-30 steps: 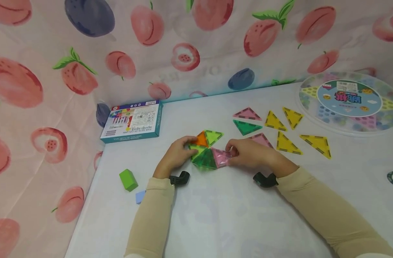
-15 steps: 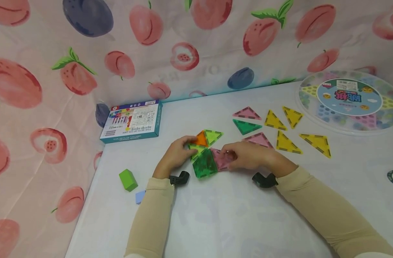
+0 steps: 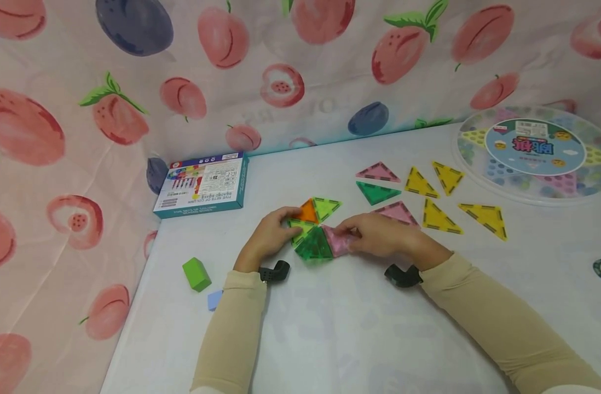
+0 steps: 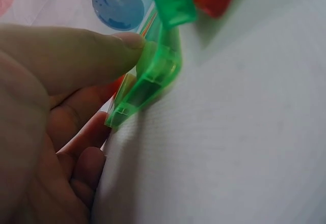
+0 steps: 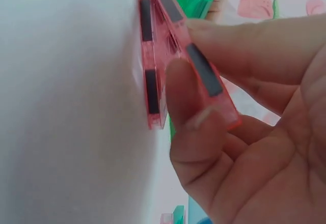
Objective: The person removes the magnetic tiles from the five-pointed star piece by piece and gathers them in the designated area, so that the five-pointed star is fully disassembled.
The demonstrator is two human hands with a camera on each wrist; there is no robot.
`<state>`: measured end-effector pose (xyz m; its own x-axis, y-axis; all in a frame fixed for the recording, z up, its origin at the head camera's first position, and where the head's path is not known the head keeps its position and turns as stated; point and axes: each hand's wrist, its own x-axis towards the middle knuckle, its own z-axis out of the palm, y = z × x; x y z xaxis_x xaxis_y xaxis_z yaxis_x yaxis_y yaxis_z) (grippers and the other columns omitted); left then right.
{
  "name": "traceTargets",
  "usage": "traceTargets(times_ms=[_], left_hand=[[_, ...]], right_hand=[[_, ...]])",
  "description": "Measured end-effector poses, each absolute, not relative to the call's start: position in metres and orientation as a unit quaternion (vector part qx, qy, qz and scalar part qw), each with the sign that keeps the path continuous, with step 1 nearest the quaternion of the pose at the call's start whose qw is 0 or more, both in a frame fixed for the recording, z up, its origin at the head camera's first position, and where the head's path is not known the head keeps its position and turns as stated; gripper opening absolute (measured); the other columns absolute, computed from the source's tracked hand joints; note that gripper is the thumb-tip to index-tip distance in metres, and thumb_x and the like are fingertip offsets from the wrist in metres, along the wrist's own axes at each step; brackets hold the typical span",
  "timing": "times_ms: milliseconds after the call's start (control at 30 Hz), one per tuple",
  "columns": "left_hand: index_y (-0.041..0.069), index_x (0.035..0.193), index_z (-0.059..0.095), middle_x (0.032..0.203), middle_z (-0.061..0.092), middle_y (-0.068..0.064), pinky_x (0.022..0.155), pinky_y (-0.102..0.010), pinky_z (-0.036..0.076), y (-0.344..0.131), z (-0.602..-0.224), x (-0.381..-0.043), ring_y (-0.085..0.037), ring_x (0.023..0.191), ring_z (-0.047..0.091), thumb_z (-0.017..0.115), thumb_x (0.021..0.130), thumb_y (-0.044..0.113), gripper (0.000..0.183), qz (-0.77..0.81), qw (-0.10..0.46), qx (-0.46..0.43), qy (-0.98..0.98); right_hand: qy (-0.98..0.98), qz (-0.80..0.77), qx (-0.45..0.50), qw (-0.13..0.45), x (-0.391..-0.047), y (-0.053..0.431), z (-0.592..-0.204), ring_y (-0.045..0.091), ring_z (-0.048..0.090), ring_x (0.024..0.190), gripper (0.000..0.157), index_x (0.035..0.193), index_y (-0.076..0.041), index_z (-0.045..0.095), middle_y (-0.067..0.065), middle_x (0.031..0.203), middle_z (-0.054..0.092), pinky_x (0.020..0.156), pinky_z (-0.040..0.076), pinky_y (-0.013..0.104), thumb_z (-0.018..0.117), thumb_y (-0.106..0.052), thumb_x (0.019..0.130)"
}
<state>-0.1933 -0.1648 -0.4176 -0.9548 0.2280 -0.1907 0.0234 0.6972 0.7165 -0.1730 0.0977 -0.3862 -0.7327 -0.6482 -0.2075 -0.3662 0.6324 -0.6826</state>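
Note:
Translucent triangular magnetic tiles meet in a fan mid-table in the head view: an orange tile (image 3: 309, 210), a lime tile (image 3: 326, 208), a second lime tile (image 3: 302, 225) and dark green tiles (image 3: 314, 246). My left hand (image 3: 270, 234) holds the fan's left side, thumb on the second lime tile and fingers at the orange one. My right hand (image 3: 385, 234) pinches a pink tile (image 5: 204, 71) between thumb and fingers. It leans at an angle against another pink tile (image 5: 148, 56), beside the dark green ones. My fingers hide part of the pink tiles.
Loose tiles lie at right: a pink triangle (image 3: 377, 173), a green triangle (image 3: 377, 193), another pink triangle (image 3: 399, 212) and several yellow triangles (image 3: 440, 219). A flat box (image 3: 202, 183) sits back left, a round game board (image 3: 534, 156) back right. A green block (image 3: 196, 274) is near the left sleeve.
The dark green part swung out toward the person into a squarer outline half a second ago, then drew back. The right hand shifted slightly with the pink tile; the left hand stayed put.

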Motion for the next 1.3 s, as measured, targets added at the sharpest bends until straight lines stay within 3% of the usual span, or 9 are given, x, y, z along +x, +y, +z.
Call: traceTargets(times_ms=[500,667,833,1000,1067,1300], left_hand=[[0.030,0.122,0.052,0.128,0.045,0.010,0.102,-0.039,0.023,-0.166,-0.422,-0.192,-0.013,0.122,0.033,0.063,0.082,0.034,0.042,0.388,0.144,0.068,0.908],[0.029,0.124,0.051,0.129,0.044,0.009,0.102,-0.039,0.023,-0.166,-0.422,-0.192,-0.013,0.123,0.033,0.063,0.082,0.035,0.044,0.386,0.151,0.075,0.907],[0.029,0.123,0.051,0.128,0.045,0.010,0.102,-0.038,0.023,-0.163,-0.419,-0.193,-0.013,0.122,0.034,0.064,0.082,0.033,0.043,0.382,0.146,0.075,0.909],[0.031,0.123,0.052,0.129,0.044,0.010,0.102,-0.039,0.023,-0.161,-0.418,-0.195,-0.013,0.122,0.033,0.064,0.081,0.034,0.043,0.379,0.147,0.072,0.911],[0.032,0.123,0.051,0.130,0.043,0.010,0.102,-0.039,0.022,-0.162,-0.418,-0.195,-0.014,0.123,0.032,0.064,0.081,0.034,0.043,0.376,0.149,0.071,0.912],[0.032,0.124,0.051,0.131,0.043,0.008,0.102,-0.040,0.022,-0.165,-0.417,-0.194,-0.015,0.124,0.031,0.064,0.082,0.035,0.044,0.371,0.151,0.068,0.914]], right_hand=[[0.875,-0.314,-0.299,0.213,-0.168,0.092,-0.391,0.018,0.045,0.111,0.038,0.123,-0.017,0.055,0.001,0.123,0.050,0.095,0.035,0.040,0.055,-0.009,0.086],[0.872,-0.357,-0.266,0.201,-0.174,0.101,-0.385,0.017,0.047,0.092,0.030,0.114,-0.025,0.058,-0.004,0.111,0.054,0.079,0.044,0.035,0.056,-0.013,0.087],[0.872,-0.395,-0.252,0.141,-0.184,0.128,-0.365,0.019,0.047,0.078,0.025,0.108,-0.020,0.058,-0.002,0.096,0.055,0.063,0.045,0.032,0.062,-0.013,0.084],[0.889,-0.390,-0.199,0.134,-0.183,0.168,-0.347,0.020,0.049,0.075,0.028,0.108,-0.017,0.057,0.003,0.087,0.055,0.055,0.046,0.031,0.064,-0.028,0.083],[0.891,-0.380,-0.198,0.148,-0.180,0.183,-0.346,0.020,0.049,0.076,0.031,0.108,-0.017,0.056,0.004,0.088,0.055,0.056,0.046,0.029,0.063,-0.033,0.083],[0.895,-0.325,-0.218,0.215,-0.167,0.213,-0.361,0.019,0.050,0.085,0.031,0.111,-0.021,0.054,-0.001,0.091,0.056,0.071,0.047,0.028,0.064,-0.025,0.083]])
